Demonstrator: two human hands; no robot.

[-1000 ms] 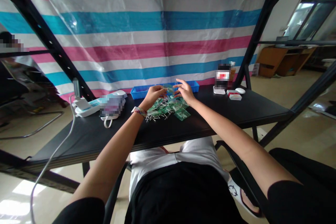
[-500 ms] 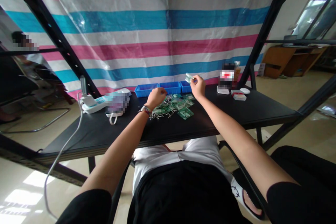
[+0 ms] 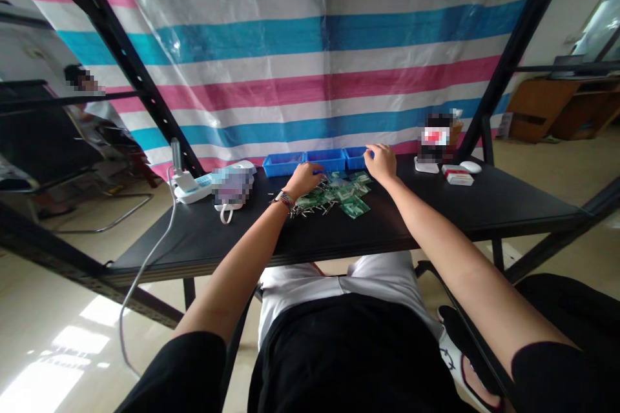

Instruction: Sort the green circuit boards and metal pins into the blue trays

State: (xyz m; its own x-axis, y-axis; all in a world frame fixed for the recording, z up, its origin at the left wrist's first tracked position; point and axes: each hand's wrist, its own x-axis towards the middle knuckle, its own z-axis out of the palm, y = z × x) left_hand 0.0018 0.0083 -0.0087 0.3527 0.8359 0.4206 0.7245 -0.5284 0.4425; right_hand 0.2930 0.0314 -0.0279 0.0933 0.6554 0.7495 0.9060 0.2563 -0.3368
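Three blue compartments (image 3: 325, 159) stand beyond one heap of green packets (image 3: 356, 206) and silvery pins (image 3: 312, 210).
Left hand (image 3: 305, 181), loosely curled, is at the heap's far left; right hand (image 3: 382, 162), fingers bent inward, is by the right compartment. Cannot tell whether either pinches anything; packets and pins overlap too much to count.

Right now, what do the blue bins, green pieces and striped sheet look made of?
Blue bins: probably smooth plastic, given their even colour and thin walls.
Green pieces: perhaps glossy plastic, judging by pale glints, but too small for certainty.
Striped sheet: likely shiny plastic, from its creases and bright reflections.
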